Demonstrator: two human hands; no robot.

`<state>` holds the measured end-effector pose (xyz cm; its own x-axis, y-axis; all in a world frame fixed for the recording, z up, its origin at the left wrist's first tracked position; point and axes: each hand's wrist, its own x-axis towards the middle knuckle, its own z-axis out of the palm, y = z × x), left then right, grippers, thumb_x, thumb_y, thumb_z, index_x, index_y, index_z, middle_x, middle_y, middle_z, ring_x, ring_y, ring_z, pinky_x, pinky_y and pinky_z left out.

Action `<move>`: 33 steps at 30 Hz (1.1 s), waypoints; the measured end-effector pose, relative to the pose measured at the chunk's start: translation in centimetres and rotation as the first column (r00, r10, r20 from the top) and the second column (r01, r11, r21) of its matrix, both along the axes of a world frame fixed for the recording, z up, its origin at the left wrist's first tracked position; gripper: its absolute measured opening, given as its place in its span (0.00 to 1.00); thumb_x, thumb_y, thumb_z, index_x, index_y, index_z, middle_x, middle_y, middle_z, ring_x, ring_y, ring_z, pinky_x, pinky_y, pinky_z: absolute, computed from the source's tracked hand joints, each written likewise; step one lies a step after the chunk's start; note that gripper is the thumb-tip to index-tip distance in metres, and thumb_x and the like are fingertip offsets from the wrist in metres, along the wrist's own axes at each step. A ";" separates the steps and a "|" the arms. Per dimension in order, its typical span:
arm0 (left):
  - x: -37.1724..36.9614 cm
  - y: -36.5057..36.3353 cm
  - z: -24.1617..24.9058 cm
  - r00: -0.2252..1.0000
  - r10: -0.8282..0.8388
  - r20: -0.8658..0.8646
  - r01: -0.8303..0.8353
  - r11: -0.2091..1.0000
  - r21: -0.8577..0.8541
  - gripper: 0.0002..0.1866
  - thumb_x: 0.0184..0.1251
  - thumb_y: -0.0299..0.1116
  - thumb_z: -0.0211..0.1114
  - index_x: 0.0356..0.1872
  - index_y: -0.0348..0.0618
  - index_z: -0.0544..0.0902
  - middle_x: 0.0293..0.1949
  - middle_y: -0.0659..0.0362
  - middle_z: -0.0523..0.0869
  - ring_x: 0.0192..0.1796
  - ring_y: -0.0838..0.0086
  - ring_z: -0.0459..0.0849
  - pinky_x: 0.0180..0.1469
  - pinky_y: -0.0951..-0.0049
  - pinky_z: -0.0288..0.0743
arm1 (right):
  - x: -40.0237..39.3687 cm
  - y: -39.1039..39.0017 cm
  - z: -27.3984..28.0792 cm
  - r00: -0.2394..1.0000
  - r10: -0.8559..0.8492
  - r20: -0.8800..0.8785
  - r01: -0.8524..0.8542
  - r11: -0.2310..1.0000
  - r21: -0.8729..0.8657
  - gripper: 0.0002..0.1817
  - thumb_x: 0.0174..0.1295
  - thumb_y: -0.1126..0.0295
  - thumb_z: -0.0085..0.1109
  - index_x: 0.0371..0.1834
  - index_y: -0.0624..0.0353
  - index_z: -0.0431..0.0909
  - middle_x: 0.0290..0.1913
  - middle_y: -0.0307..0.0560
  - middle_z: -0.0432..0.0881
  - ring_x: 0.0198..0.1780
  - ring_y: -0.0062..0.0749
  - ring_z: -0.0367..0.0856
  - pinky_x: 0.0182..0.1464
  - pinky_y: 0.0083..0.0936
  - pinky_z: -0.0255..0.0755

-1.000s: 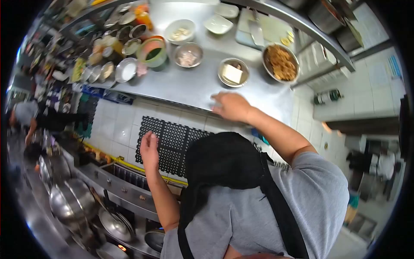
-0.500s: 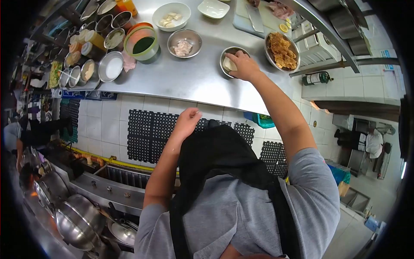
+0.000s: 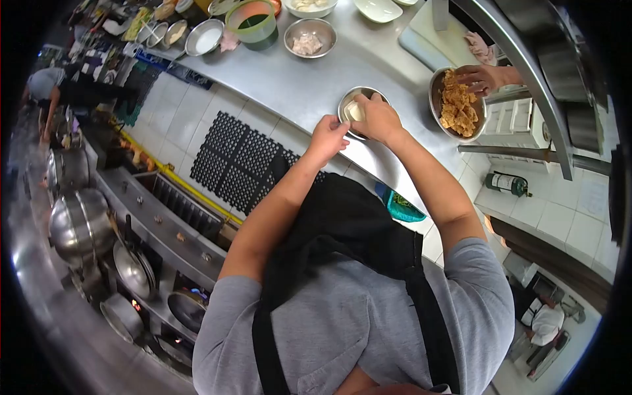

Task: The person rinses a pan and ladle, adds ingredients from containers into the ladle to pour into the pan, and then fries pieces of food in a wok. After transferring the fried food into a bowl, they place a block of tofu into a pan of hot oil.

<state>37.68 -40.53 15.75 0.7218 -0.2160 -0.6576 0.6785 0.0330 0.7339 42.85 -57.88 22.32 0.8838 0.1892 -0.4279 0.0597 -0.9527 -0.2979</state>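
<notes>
A small metal bowl stands near the front edge of the steel counter, with pale, flat, roundish food in it. My right hand reaches over its near rim, and its thumb and fingers close around a pale piece. Close by at the left rim is my left hand. Its fingers are curled together beside the right thumb; what they hold, if anything, is too small to make out. To the right sits a metal bowl of golden fried, crusted pieces. A co-worker's hand rests on those pieces.
Farther left on the counter are a bowl of pinkish-white meat, a green tub of dark liquid and a bowl of white liquid. A cutting board lies at the back. Steel shelf posts rise at right; stoves stand behind me.
My left hand has come up from below the counter to the bowl beside my right hand. A co-worker's hand has appeared in the fried food bowl. The view has turned.
</notes>
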 end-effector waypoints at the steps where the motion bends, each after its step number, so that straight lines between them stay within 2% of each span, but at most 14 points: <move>1: -0.5 -0.8 0.0 0.997 0.082 0.004 -0.082 0.996 -0.027 0.25 0.82 0.43 0.66 0.62 0.30 0.72 0.51 0.48 0.83 0.42 0.65 0.92 0.41 0.68 0.89 | -0.4 -0.1 0.3 1.000 0.017 -0.007 -0.016 1.000 0.016 0.40 0.55 0.54 0.76 0.73 0.49 0.77 0.59 0.69 0.81 0.58 0.64 0.86 0.61 0.49 0.82; 2: -0.5 -1.9 0.2 0.988 0.152 0.004 -0.152 0.988 -0.022 0.17 0.81 0.37 0.66 0.52 0.32 0.73 0.47 0.49 0.82 0.38 0.64 0.91 0.39 0.68 0.91 | -0.6 -0.5 0.9 0.998 0.057 0.004 -0.057 0.998 0.004 0.39 0.55 0.55 0.76 0.73 0.48 0.77 0.59 0.68 0.80 0.59 0.63 0.86 0.62 0.49 0.81; 5: -1.6 -3.1 -0.3 0.967 0.250 -0.044 -0.253 0.964 -0.085 0.13 0.79 0.32 0.65 0.49 0.32 0.73 0.44 0.50 0.82 0.38 0.65 0.91 0.40 0.67 0.92 | -1.8 -2.3 1.6 0.988 0.151 0.020 -0.151 0.989 0.002 0.39 0.57 0.59 0.76 0.74 0.53 0.76 0.60 0.69 0.81 0.60 0.62 0.85 0.63 0.48 0.81; 7: -3.2 -3.9 -0.5 0.957 0.289 -0.030 -0.290 0.954 -0.075 0.08 0.76 0.26 0.64 0.45 0.34 0.74 0.43 0.51 0.82 0.39 0.66 0.90 0.42 0.67 0.94 | -2.9 -4.8 -0.4 0.986 -0.025 0.167 -0.030 0.948 0.318 0.38 0.63 0.58 0.73 0.73 0.66 0.74 0.59 0.66 0.84 0.57 0.52 0.87 0.61 0.45 0.82; 8: -3.9 -4.3 -0.4 0.951 0.309 0.015 -0.307 0.949 -0.068 0.07 0.75 0.25 0.64 0.42 0.36 0.74 0.42 0.52 0.81 0.39 0.67 0.90 0.42 0.67 0.94 | -3.0 -5.8 -1.5 0.986 -0.012 0.166 -0.042 0.947 0.318 0.38 0.63 0.58 0.73 0.73 0.66 0.74 0.59 0.66 0.84 0.57 0.52 0.87 0.61 0.45 0.82; 10: -5.5 -5.5 -0.2 0.933 0.355 0.064 -0.350 0.933 -0.084 0.09 0.72 0.21 0.65 0.35 0.39 0.71 0.39 0.55 0.80 0.39 0.69 0.88 0.43 0.68 0.93 | -2.7 -7.1 -2.8 0.867 -0.371 -0.331 0.476 0.813 0.336 0.38 0.69 0.52 0.69 0.70 0.74 0.74 0.56 0.58 0.87 0.53 0.39 0.87 0.56 0.38 0.83; 14: -7.7 -8.4 -1.2 0.921 0.343 0.185 -0.343 0.939 -0.034 0.11 0.66 0.19 0.67 0.30 0.40 0.72 0.37 0.56 0.81 0.36 0.72 0.85 0.38 0.70 0.88 | -2.9 -7.3 -3.6 0.578 -0.381 -0.722 0.772 0.541 0.332 0.35 0.74 0.45 0.63 0.68 0.68 0.77 0.51 0.47 0.88 0.50 0.32 0.86 0.47 0.29 0.81; 15: -8.2 -9.0 -1.7 0.919 0.348 0.186 -0.346 0.937 -0.042 0.11 0.66 0.19 0.67 0.30 0.40 0.72 0.37 0.56 0.81 0.36 0.72 0.85 0.38 0.70 0.88 | -3.1 -7.4 -3.8 0.582 -0.384 -0.717 0.769 0.546 0.332 0.35 0.74 0.45 0.63 0.68 0.68 0.77 0.51 0.47 0.88 0.50 0.32 0.86 0.47 0.29 0.81; 17: -9.2 -9.6 -2.0 0.831 0.137 0.539 -0.328 0.904 0.276 0.13 0.63 0.21 0.69 0.27 0.39 0.71 0.38 0.54 0.81 0.36 0.71 0.84 0.36 0.68 0.84 | -3.9 -6.8 -3.6 0.584 -0.281 -0.762 0.748 0.551 0.370 0.37 0.72 0.46 0.64 0.63 0.76 0.79 0.52 0.54 0.86 0.48 0.38 0.87 0.46 0.35 0.84; 18: -9.3 -9.6 -2.3 0.898 0.164 0.409 -0.269 0.938 0.216 0.14 0.60 0.23 0.71 0.25 0.38 0.72 0.40 0.51 0.81 0.40 0.66 0.83 0.40 0.64 0.82 | -5.0 -6.1 -4.0 0.634 -0.345 -0.692 0.754 0.475 0.454 0.38 0.69 0.50 0.68 0.67 0.77 0.74 0.56 0.58 0.85 0.54 0.40 0.87 0.52 0.35 0.84; 21: -9.9 -9.5 -1.0 0.852 0.098 0.514 -0.272 0.922 0.275 0.09 0.59 0.24 0.69 0.29 0.38 0.74 0.42 0.45 0.79 0.48 0.53 0.78 0.50 0.57 0.76 | -6.4 -5.5 -4.0 0.732 -0.385 -0.562 0.676 0.515 0.527 0.39 0.65 0.57 0.69 0.70 0.78 0.70 0.60 0.61 0.84 0.58 0.43 0.87 0.56 0.34 0.83; 26: -10.5 -8.2 0.0 0.858 0.024 0.513 -0.219 0.921 0.323 0.10 0.60 0.24 0.69 0.29 0.38 0.74 0.43 0.45 0.79 0.50 0.53 0.78 0.51 0.58 0.76 | -7.2 -4.1 -5.8 0.714 -0.440 -0.545 0.700 0.419 0.578 0.33 0.63 0.62 0.69 0.65 0.77 0.74 0.53 0.58 0.86 0.51 0.38 0.89 0.52 0.32 0.83; 31: -10.6 -8.6 0.8 0.803 0.027 0.596 -0.276 0.902 0.332 0.10 0.59 0.24 0.70 0.29 0.37 0.73 0.42 0.45 0.79 0.48 0.54 0.78 0.49 0.58 0.75 | -7.9 -4.3 -5.6 0.610 -0.342 -0.715 0.779 0.091 0.621 0.21 0.62 0.66 0.70 0.54 0.70 0.81 0.44 0.52 0.88 0.42 0.35 0.89 0.45 0.31 0.83; 33: -10.6 -8.8 1.1 0.818 0.030 0.574 -0.268 0.904 0.334 0.11 0.61 0.24 0.70 0.29 0.37 0.73 0.42 0.46 0.79 0.47 0.58 0.80 0.47 0.59 0.79 | -8.1 -4.5 -5.0 0.598 -0.353 -0.719 0.784 0.070 0.617 0.21 0.62 0.66 0.71 0.53 0.70 0.81 0.44 0.52 0.88 0.42 0.35 0.89 0.45 0.31 0.83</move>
<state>27.12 -49.35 16.83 0.9829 0.1074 -0.1494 0.1730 -0.2635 0.9490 34.76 -62.41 17.31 0.7488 0.1006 -0.6551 -0.6608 0.1906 -0.7260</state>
